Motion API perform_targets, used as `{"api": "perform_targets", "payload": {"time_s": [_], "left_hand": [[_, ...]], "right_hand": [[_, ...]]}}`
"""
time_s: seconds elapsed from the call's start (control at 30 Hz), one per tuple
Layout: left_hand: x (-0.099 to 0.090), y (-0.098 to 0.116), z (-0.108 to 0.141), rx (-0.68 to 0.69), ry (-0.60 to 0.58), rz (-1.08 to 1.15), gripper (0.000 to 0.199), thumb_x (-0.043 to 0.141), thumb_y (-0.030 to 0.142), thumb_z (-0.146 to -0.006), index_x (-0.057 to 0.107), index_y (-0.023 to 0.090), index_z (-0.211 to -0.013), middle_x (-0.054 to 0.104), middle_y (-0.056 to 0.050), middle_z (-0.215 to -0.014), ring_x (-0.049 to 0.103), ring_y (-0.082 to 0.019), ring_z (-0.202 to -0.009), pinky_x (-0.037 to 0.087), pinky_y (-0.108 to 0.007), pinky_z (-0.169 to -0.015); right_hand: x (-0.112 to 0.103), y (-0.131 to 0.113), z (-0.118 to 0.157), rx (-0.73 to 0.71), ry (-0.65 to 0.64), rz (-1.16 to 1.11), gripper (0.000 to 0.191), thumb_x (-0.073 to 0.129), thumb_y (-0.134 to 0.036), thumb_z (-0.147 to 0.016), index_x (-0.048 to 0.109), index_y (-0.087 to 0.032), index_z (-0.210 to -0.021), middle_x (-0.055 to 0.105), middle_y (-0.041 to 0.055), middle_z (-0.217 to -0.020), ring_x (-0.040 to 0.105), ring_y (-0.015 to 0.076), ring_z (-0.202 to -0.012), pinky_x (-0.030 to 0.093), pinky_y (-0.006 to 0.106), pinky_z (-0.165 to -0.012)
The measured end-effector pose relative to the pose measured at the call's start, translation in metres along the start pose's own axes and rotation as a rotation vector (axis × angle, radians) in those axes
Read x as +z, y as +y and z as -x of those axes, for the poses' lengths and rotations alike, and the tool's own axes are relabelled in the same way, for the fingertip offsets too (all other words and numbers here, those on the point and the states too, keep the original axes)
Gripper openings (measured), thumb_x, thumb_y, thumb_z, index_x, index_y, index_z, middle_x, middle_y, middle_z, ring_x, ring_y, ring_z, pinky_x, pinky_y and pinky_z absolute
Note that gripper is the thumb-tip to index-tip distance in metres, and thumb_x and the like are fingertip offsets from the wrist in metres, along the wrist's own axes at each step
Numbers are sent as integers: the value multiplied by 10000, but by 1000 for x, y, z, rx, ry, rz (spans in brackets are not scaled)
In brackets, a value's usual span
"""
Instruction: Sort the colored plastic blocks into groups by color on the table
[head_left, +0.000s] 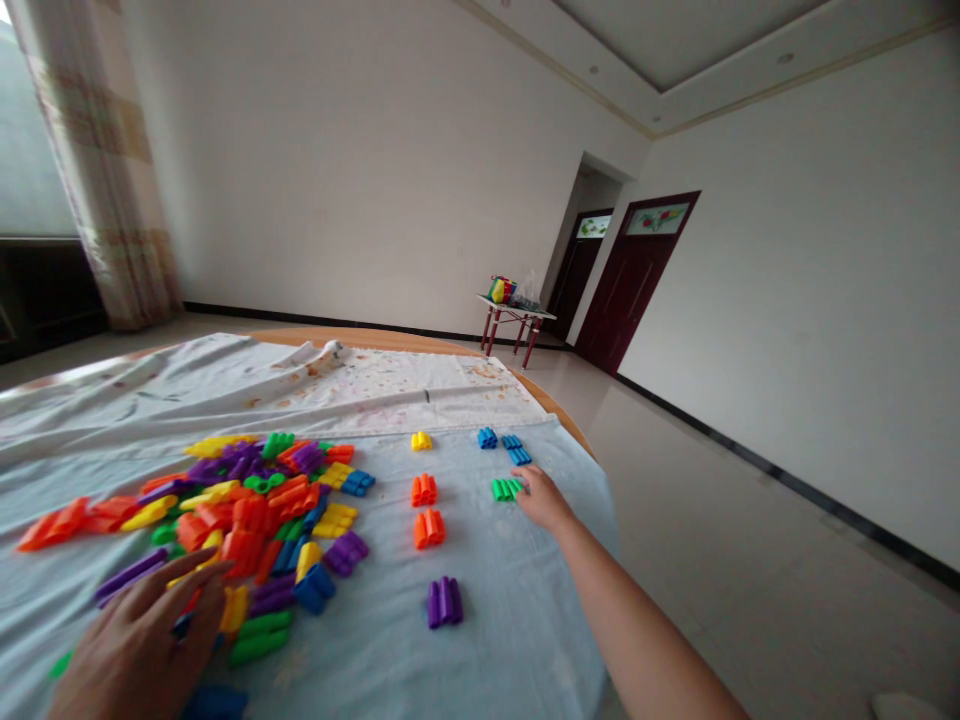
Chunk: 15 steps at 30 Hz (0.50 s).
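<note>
My left hand (150, 630) is spread over the near left part of a pile of colourful plastic blocks (247, 520), fingers apart. My right hand (541, 498) reaches to the right side of the cloth, its fingertips on the right end of a green block (507, 490). Behind that block lie blue blocks (487, 438). To its left stand a yellow block (421, 440), two orange blocks (430, 529) and, nearer me, a purple block (445, 602).
A light blue cloth (517, 610) and a stained white cloth (375, 385) cover the round wooden table (566, 425). Far behind it, a small folding table (517, 309) holds colourful items near the dark red doors (637, 275).
</note>
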<state>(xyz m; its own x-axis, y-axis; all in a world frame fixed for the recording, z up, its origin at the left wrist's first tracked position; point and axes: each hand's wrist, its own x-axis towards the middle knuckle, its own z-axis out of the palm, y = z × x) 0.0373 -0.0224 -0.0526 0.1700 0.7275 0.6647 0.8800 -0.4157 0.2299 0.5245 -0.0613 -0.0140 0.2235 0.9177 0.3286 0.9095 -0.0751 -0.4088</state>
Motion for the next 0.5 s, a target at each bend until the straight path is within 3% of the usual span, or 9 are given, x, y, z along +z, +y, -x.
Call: {"api": "perform_targets", "payload": {"time_s": [0.17,0.5], "left_hand": [[-6,6,1,45,40,30,259,399,375,-823,616,251,-890,613,-83,-1064,564,-275,-972,471,-436,-849],[-8,5,-1,49,7,-20,304,370,383,-844,611,223,-937,608,-109,-1057,541,-269,-1009,461,-427,-875]], "right_hand": [[8,-12,0,-7,25,5,266,589,-278,-759,670,-173,-989,647,103,-1030,576,217,-1006,416,331,-907],[7,-29,6,-131,-14,-4,190,603,-198,-725,689,-202,-895,680,45,-927,585,185,-943,410,310,-891]]}}
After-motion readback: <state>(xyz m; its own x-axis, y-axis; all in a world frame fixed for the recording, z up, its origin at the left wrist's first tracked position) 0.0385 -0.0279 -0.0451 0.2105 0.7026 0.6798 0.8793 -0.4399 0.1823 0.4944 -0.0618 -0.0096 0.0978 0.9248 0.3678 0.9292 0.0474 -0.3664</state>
